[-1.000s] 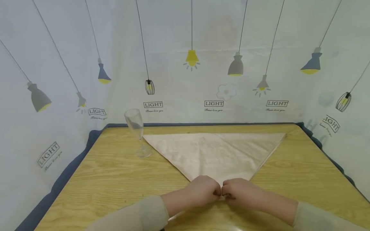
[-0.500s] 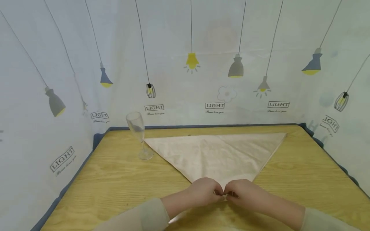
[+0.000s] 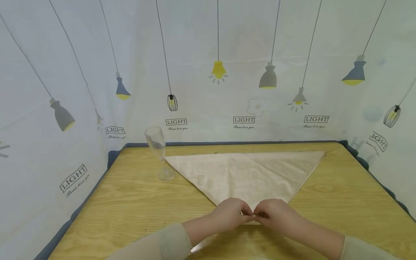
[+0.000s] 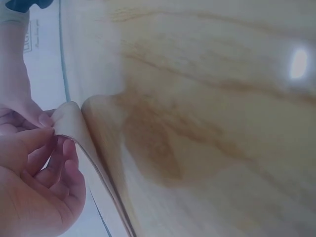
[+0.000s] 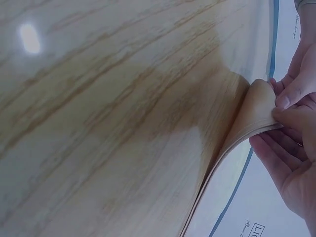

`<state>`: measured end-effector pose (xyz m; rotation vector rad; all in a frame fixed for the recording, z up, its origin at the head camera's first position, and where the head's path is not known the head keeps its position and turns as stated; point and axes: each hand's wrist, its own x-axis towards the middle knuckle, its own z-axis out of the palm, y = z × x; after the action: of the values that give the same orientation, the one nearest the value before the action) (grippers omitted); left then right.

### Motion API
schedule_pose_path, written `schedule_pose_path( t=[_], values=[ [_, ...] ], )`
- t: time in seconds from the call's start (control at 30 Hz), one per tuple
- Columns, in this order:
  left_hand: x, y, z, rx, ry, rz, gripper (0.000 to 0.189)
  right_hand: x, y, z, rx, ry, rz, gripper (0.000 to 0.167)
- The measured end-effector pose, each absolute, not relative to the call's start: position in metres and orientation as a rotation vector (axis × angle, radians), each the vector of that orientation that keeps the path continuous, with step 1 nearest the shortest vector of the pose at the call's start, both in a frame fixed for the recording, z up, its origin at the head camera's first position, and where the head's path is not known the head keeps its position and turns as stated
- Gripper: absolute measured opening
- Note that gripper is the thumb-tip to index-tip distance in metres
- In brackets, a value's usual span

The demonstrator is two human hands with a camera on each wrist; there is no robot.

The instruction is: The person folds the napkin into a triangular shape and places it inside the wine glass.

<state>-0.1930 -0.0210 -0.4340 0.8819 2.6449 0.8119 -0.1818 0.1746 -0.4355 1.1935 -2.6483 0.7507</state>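
A cream cloth napkin, folded to a triangle, lies on the wooden table with its long edge at the back and its point toward me. My left hand and right hand meet at that near point, fingertips almost touching. Each pinches the cloth between thumb and fingers. Seen from the left wrist, the napkin edge curls up off the table beside the left hand. From the right wrist, layered edges of the raised napkin run down from the right hand.
A clear champagne flute stands upright at the napkin's left corner. The wooden table ends at a dark blue border. A white sheet printed with hanging lamps encloses the back and sides.
Both hands stay at the napkin's near point, their fingertips shifting slightly as the pinch tightens together. The view tilts and shifts a little. The flute and the rest of the napkin stay put.
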Motion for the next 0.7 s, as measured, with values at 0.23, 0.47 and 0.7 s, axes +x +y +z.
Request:
schedule_pose_path(
  t=[0.23,0.47,0.7],
  values=[
    [-0.1920,-0.0196,-0.4342,0.851,2.658,0.836,0.009,-0.1815,0.1740,-0.4352,1.190,-2.677,0.737,0.006],
    [-0.1913,-0.0188,-0.4327,0.852,2.688,0.813,0.006,-0.1810,0.1733,-0.4333,1.174,-2.727,0.763,0.004],
    [-0.1921,-0.0188,-0.4301,0.858,2.679,0.780,0.008,-0.1800,0.1723,-0.4303,1.182,-2.699,0.756,0.008]
  ],
)
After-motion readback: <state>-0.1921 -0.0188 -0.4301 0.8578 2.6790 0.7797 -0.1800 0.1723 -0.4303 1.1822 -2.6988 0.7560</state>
